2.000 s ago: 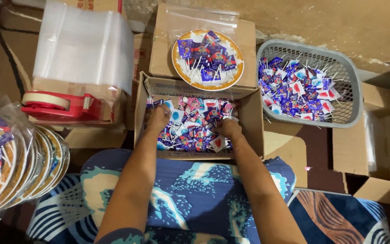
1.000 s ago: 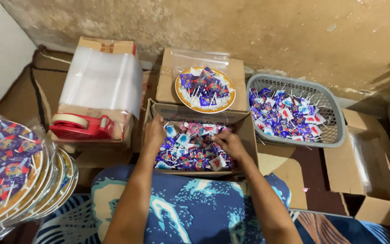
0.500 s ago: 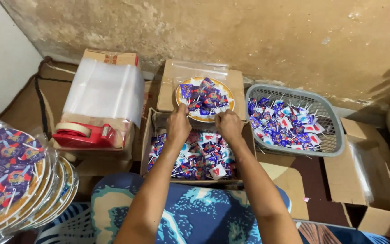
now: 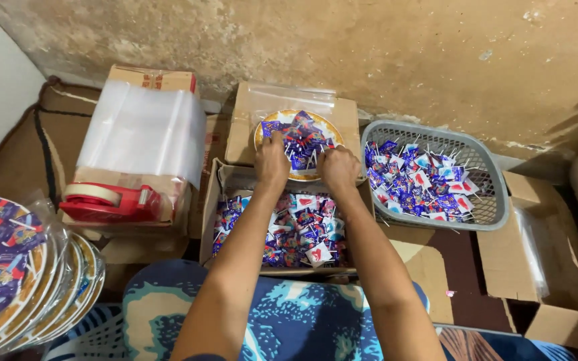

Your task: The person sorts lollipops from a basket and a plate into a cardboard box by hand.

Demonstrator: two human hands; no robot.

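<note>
soft, even indoor light falls from above, bright on the tan wall and on the clear plastic sheet, which shows a pale sheen without harsh glare. shadows gather at the right edge and lower right corner. the middle is sharp; the bagged plates at the left edge look stretched and slightly soft.

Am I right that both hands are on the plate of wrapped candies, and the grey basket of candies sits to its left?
Not quite. In the head view both hands are on the plate, but the grey basket sits to its right, not left.
</note>
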